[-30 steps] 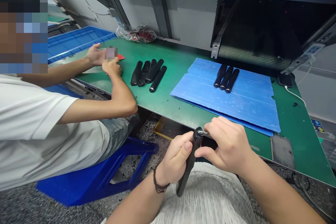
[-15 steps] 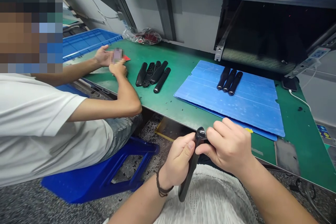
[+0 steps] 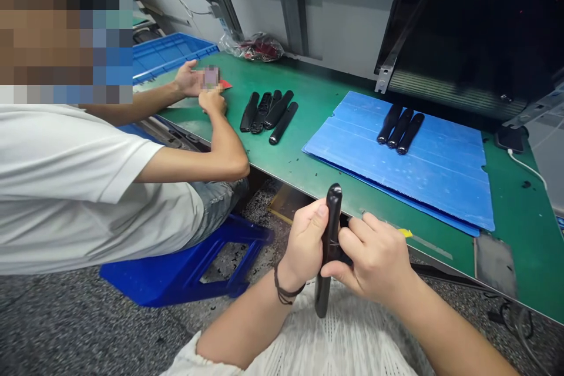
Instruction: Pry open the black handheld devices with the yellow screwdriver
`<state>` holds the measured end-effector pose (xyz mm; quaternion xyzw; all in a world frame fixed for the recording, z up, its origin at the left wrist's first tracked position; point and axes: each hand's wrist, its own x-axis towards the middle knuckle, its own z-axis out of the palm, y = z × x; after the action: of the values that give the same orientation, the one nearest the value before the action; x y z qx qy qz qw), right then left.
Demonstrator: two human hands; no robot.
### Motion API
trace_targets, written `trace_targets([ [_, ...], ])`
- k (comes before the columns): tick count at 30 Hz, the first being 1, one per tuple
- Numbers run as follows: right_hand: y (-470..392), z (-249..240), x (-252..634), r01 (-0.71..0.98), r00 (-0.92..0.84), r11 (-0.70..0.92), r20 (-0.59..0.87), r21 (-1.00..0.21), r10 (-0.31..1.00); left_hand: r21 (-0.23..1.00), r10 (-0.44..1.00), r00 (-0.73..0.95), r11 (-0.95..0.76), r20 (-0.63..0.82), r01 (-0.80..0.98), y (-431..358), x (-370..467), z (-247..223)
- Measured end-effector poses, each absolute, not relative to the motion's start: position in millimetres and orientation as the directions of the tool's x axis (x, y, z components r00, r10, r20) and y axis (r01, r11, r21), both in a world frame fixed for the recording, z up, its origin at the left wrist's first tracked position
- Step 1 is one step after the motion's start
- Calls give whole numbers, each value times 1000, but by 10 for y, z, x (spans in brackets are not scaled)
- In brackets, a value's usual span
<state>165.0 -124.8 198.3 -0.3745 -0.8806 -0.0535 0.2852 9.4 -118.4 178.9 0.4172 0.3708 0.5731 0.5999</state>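
Upright in front of my lap is a long black handle-shaped part (image 3: 333, 211), and my left hand (image 3: 306, 241) is wrapped round its middle. My right hand (image 3: 374, 252) is closed at the part's right side, its thumb close to the black surface. A bit of yellow (image 3: 405, 233) shows behind its knuckles; what the fingers grip is mostly hidden. Three similar black parts (image 3: 400, 129) lie side by side on a blue sheet (image 3: 440, 182). Several more black parts (image 3: 268, 111) are grouped on the green table (image 3: 308, 88) to the left.
At the left a person in a white shirt (image 3: 79, 158) sits on a blue stool (image 3: 145, 282), hands over the table. A plastic bag (image 3: 259, 47) and a blue tray (image 3: 176, 50) are at the back. A phone (image 3: 511, 140) with a cable lies at the right.
The black part stands more upright, and my right hand has slid from its top end down along its side. The whole view has shifted, so the table sits a little further right and higher.
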Motion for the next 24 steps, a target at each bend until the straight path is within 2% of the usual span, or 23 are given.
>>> trace_targets([
  [9,-1347,1881,1642,665,-570,722,495,-190,655,844,998,34,69,-60,-531,-1118,126,1839],
  [24,-1377,1845,1618,688,-573,716,517,-119,636,832,994,4,90,-105,-547,-1073,130,1804],
])
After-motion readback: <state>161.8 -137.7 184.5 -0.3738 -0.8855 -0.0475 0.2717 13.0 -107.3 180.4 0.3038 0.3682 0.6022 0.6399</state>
